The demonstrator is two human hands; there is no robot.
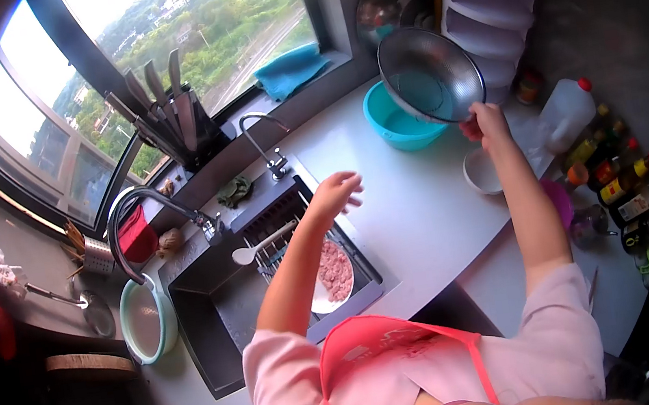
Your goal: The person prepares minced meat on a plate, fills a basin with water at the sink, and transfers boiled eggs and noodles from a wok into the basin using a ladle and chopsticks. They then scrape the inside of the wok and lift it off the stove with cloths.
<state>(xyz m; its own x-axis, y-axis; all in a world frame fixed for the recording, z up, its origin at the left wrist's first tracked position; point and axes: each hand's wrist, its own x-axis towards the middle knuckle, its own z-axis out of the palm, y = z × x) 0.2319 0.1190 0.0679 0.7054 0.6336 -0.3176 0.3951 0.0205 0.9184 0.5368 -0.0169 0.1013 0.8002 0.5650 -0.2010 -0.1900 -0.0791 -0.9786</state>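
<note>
My right hand grips the rim of a metal mesh strainer, which is tilted over a turquoise basin on the counter. A small white bowl sits just below that hand. My left hand is raised over the counter beside the sink, its fingers apart and nothing in them. Under my left forearm, a white bowl of minced meat rests on the rack in the sink. A white spoon lies across the rack.
The dark sink has a tall curved faucet and a smaller tap. A pale green basin stands left of it. Knives fill a block by the window. Several sauce bottles stand at the right.
</note>
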